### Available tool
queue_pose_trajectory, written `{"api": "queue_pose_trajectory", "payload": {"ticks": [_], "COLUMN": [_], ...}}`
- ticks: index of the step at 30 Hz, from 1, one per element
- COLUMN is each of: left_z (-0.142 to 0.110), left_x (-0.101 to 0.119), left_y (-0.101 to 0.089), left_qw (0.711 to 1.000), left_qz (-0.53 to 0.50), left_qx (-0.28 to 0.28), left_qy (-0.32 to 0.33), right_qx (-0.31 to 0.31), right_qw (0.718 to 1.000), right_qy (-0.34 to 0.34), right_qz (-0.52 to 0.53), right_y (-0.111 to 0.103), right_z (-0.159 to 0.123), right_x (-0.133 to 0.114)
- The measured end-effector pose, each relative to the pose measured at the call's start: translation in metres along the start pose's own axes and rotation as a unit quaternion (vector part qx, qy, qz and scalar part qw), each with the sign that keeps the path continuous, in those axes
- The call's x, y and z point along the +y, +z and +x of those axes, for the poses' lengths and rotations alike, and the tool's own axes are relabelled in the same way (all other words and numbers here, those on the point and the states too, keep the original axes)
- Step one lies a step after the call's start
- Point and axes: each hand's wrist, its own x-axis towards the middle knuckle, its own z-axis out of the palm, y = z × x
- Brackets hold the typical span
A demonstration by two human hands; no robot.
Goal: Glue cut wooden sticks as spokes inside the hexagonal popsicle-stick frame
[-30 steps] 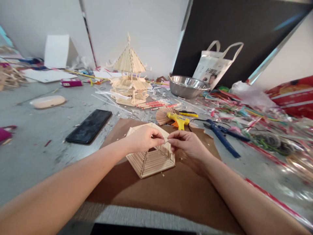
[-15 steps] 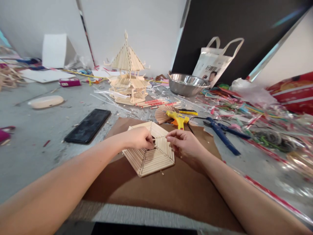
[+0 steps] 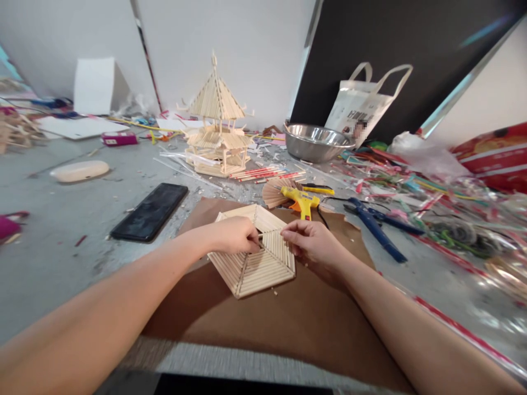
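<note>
A hexagonal panel of thin pale wooden sticks (image 3: 263,271) lies on a brown sheet (image 3: 263,323) in front of me. Its sticks run in rows that form triangular sections, with a dark gap near the middle. My left hand (image 3: 236,235) reaches over the panel's left side, its fingers curled together at that gap; whatever they pinch is mostly hidden. At the panel's upper right edge, my right hand (image 3: 313,241) has thumb and forefinger pressed together. Anything between those fingertips is too small to make out.
Behind the sheet are a yellow glue gun (image 3: 302,203), a cutter knife (image 3: 317,188) and blue-handled pliers (image 3: 379,230). A phone (image 3: 150,212) lies left. Farther back stand a stick pagoda model (image 3: 216,101) and a metal bowl (image 3: 319,144). Scraps and wrappers (image 3: 444,192) clutter the right.
Both hands keep nearly the same pose on the panel. The whole view has shifted very slightly; nothing visibly taken up or let go.
</note>
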Motion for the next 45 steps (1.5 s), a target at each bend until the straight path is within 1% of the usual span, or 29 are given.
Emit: {"api": "queue_pose_trajectory", "payload": {"ticks": [3, 5, 7, 9, 11, 14, 17, 21, 23, 26, 30, 33, 36, 40, 45], "left_z": [-0.001, -0.001, 0.0, 0.001, 0.001, 0.003, 0.004, 0.005, 0.005, 0.006, 0.007, 0.009, 0.014, 0.035, 0.08], "left_x": [-0.002, -0.01, -0.023, -0.039, -0.054, -0.067, -0.07, -0.067, -0.066, -0.065, -0.064, -0.06, -0.053, -0.044, -0.043], "left_y": [-0.003, -0.008, -0.015, -0.021, -0.025, -0.026, -0.022, -0.017, -0.016, -0.015, -0.015, -0.021, -0.033, -0.047, -0.055], "left_qw": [1.0, 0.998, 0.992, 0.978, 0.966, 0.956, 0.952, 0.948, 0.947, 0.944, 0.943, 0.943, 0.942, 0.942, 0.945], "left_qz": [-0.018, -0.025, -0.019, 0.004, 0.023, 0.038, 0.064, 0.091, 0.09, 0.089, 0.066, 0.048, 0.067, 0.097, 0.126], "left_qx": [0.024, 0.056, 0.117, 0.184, 0.217, 0.233, 0.238, 0.245, 0.248, 0.254, 0.268, 0.272, 0.271, 0.262, 0.251], "left_qy": [-0.006, -0.021, -0.049, -0.095, -0.138, -0.171, -0.183, -0.181, -0.181, -0.19, -0.188, -0.186, -0.187, -0.183, -0.171], "right_qx": [0.028, 0.055, 0.084, 0.11, 0.139, 0.185, 0.242, 0.322, 0.344, 0.346, 0.333, 0.322, 0.323, 0.337, 0.327], "right_qw": [1.0, 0.998, 0.996, 0.993, 0.987, 0.974, 0.956, 0.935, 0.931, 0.934, 0.937, 0.94, 0.939, 0.93, 0.926], "right_qy": [0.007, 0.009, -0.005, -0.024, -0.039, -0.059, -0.085, -0.086, -0.078, -0.078, -0.088, -0.092, -0.092, -0.087, -0.09], "right_qz": [0.01, 0.002, -0.021, -0.046, -0.067, -0.114, -0.142, -0.119, -0.09, -0.054, -0.047, -0.057, -0.078, -0.116, -0.169], "right_y": [0.001, -0.001, -0.006, -0.012, -0.019, -0.028, -0.037, -0.055, -0.063, -0.072, -0.074, -0.074, -0.074, -0.073, -0.067], "right_z": [-0.002, -0.003, -0.002, 0.0, 0.004, 0.009, 0.011, 0.011, 0.011, 0.011, 0.011, 0.011, 0.012, 0.014, 0.012], "right_x": [-0.002, -0.004, -0.007, -0.007, -0.006, 0.0, 0.004, 0.004, 0.004, 0.006, 0.01, 0.013, 0.018, 0.023, 0.019]}}
